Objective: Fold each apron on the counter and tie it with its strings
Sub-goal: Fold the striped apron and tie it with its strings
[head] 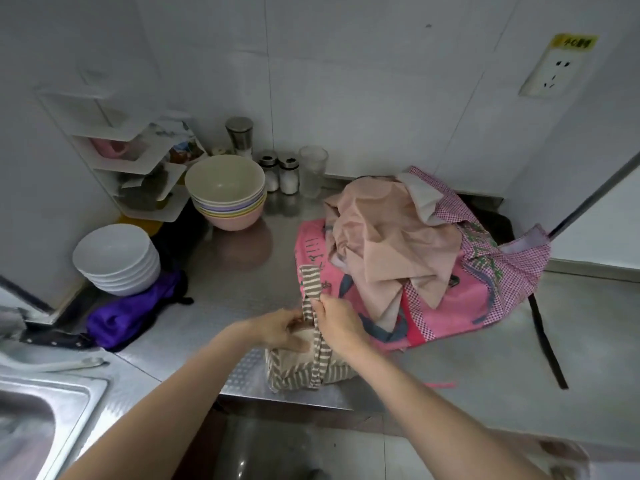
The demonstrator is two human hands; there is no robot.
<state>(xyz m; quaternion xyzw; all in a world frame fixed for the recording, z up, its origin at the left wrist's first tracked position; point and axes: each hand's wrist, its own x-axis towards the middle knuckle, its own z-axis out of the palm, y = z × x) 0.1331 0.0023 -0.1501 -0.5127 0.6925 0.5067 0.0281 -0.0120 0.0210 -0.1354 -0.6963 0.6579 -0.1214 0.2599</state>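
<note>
- A folded striped apron point(304, 368) sits at the front edge of the steel counter point(235, 282), just beside the heap of unfolded aprons point(415, 251).
- The left hand point(277, 329) rests on top of the bundle, fingers curled around the fabric and strap there.
- The right hand point(334, 322) pinches the striped strap point(310, 282), which stands up from the bundle.
- The heap holds a peach apron over a pink printed one and a pink checked one.
- Behind stand stacked pastel bowls point(227, 192), white bowls point(117, 259), shakers point(280, 173) and a purple cloth point(131, 313).
- A sink point(52, 407) lies at the left.
</note>
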